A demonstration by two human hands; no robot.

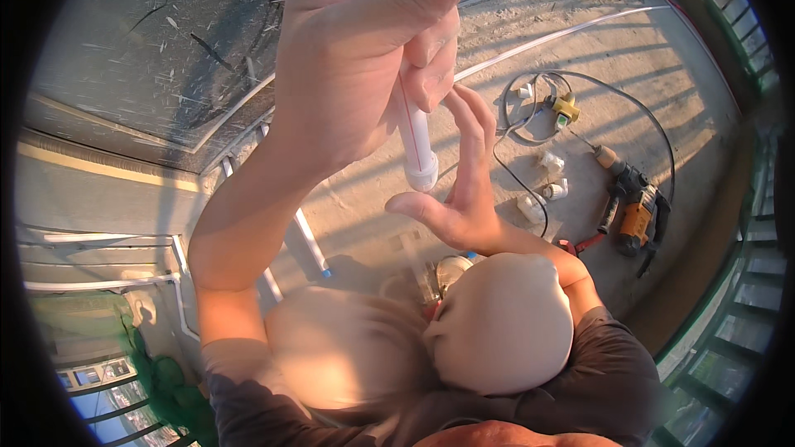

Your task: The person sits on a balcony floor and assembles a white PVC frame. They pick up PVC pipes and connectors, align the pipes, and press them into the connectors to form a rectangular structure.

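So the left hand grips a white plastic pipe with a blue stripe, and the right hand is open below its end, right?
Not quite: the stripe is red, not blue. The head view shows the left hand gripping the white plastic pipe, with the right hand open below its fitted end.

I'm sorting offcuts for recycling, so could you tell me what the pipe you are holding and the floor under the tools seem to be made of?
The white pipe in the left hand looks like plastic: smooth, matte white, with a thin red stripe and a moulded collar at its end. The floor looks like bare concrete or screed: grey-tan, rough and dusty, though warm sunlight tints it.
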